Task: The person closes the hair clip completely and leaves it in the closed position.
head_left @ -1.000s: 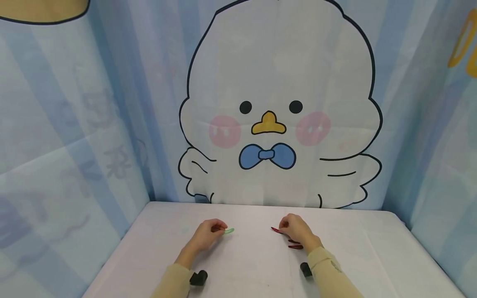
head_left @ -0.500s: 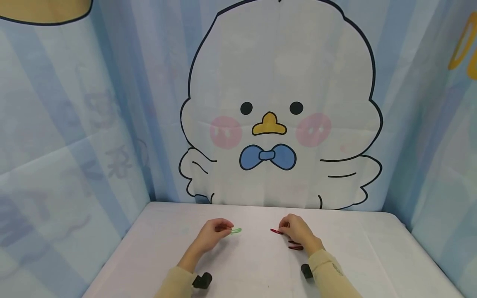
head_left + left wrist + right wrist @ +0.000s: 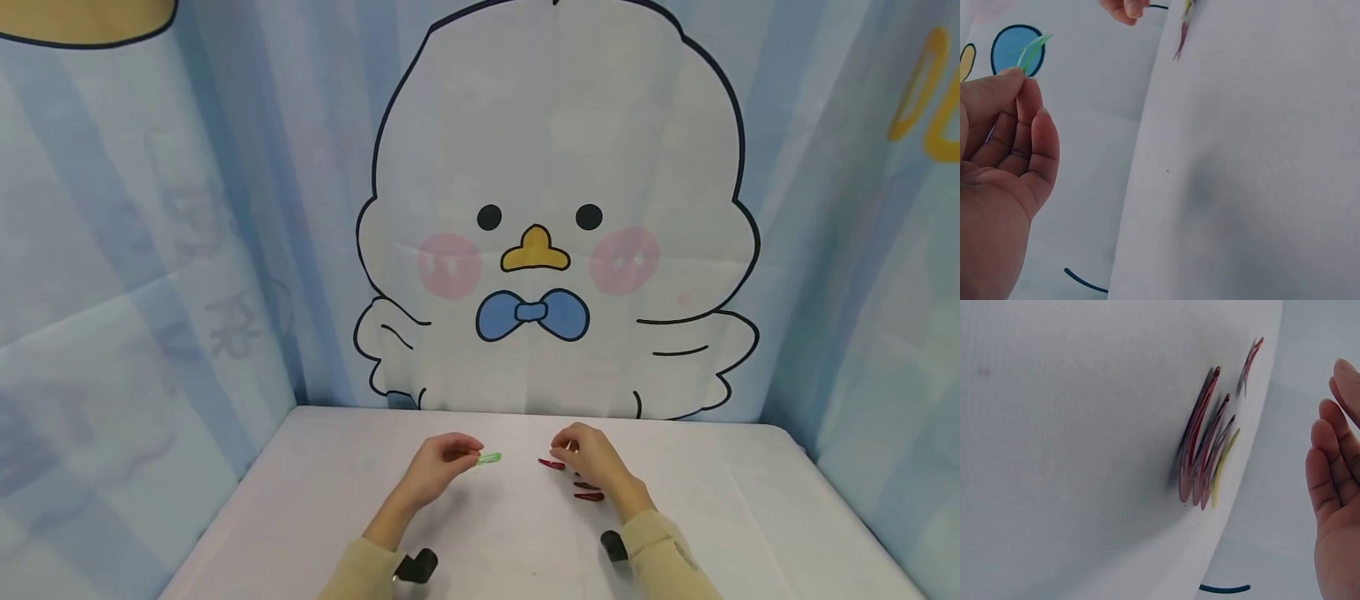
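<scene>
My left hand (image 3: 442, 467) pinches a green snap hair clip (image 3: 490, 458) between thumb and fingertips, held above the white table. In the left wrist view the green clip (image 3: 1036, 51) juts out past the fingertips, its two prongs spread apart. My right hand (image 3: 592, 458) hovers over the table with loosely bent fingers and nothing visible between them. Just left of it lies a lone dark red hair clip (image 3: 552, 463). Several more dark red clips (image 3: 1199, 437) lie side by side below that hand, with a yellow clip (image 3: 1225, 465) at the end of their row.
A white-covered table (image 3: 495, 533) runs back to a fabric curtain printed with a cartoon duck (image 3: 555, 150). Blue striped curtains (image 3: 135, 292) enclose both sides. A black wrist device (image 3: 417, 567) sits by the left sleeve, another (image 3: 613, 546) by the right.
My left hand has moved right and slightly up with the green clip. My right hand's fingers have come away from the lone red clip, which lies on the table.
</scene>
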`<state>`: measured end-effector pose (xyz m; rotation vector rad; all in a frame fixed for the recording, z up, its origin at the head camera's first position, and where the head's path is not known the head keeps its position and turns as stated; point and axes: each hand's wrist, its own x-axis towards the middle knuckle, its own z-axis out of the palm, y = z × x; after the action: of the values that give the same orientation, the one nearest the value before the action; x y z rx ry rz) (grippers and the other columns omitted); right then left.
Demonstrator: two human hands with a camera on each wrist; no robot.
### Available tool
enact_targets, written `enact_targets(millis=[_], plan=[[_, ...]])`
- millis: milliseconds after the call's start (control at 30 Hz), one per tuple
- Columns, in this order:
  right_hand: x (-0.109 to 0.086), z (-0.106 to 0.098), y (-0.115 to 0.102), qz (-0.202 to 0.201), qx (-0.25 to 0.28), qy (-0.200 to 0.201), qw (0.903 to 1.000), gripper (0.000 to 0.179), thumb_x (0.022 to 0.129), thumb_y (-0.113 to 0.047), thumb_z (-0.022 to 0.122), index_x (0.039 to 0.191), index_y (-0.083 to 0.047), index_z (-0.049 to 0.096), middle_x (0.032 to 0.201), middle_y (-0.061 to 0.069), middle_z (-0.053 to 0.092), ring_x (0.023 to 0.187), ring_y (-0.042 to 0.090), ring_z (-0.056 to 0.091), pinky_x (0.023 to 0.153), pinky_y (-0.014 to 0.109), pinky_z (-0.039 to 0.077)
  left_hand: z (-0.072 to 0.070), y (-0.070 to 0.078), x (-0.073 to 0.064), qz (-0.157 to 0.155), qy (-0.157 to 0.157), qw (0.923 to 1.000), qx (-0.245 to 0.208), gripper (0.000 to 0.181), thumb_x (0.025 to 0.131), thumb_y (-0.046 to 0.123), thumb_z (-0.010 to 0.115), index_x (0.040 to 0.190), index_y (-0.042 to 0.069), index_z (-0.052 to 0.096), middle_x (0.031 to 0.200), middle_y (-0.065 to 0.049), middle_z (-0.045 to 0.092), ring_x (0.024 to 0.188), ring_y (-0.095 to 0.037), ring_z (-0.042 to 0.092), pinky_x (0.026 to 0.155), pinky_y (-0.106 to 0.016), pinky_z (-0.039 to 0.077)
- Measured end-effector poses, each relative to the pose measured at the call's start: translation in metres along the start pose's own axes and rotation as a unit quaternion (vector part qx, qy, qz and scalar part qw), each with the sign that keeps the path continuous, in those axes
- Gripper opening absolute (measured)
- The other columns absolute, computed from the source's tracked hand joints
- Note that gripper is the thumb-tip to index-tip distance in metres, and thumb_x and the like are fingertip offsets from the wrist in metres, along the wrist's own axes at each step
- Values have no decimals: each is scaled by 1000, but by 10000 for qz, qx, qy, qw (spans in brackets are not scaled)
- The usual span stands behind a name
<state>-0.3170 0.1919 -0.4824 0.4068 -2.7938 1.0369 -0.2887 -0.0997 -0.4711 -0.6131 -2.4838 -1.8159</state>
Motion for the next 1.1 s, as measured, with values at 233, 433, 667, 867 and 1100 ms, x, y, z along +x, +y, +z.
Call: enact_targets(millis=[233,433,667,867,1100], plan=[[-10,-5,-19,-156,144,243,9995,8,89,-12,78,96,-12,74,89,-8,61,84,14,54,77,36,49,5,14,-3,82,-39,9995,-307,19,94,6,71,111,-3,70,103,-6,70,91,-19,66,83,-27,54],[-20,-11,-37,-613,192,491,9967,11,88,-11,79,97,-13,74,94,-8,65,87,15,57,80,41,52,10,20,-6,64,-48,9990,-449,16,94,1,69,110,-1,71,104,-8,70,91,-20,65,82,-26,54],[-34,-18,-53,-867,576,653,9924,14,88,-11,79,101,-12,73,97,-8,67,89,16,60,82,37,53,16,26,-9,90,-65,9989,-460,16,94,-1,69,110,-2,71,102,-8,69,89,-20,65,81,-26,55],[-45,-18,-60,-1143,1006,724,9857,17,88,-13,79,104,-13,72,96,-4,69,85,13,60,76,32,53,20,31,-11,140,-152,9970,-749,18,94,2,69,111,-4,70,103,-8,70,89,-19,65,81,-27,55],[-55,-14,-68,-1339,1634,766,9744,19,88,-9,78,107,-9,73,92,-4,69,79,10,61,72,30,53,25,38,-14,311,-249,9952,-890,17,94,1,70,110,-3,70,101,-10,70,87,-17,65,80,-25,54]])
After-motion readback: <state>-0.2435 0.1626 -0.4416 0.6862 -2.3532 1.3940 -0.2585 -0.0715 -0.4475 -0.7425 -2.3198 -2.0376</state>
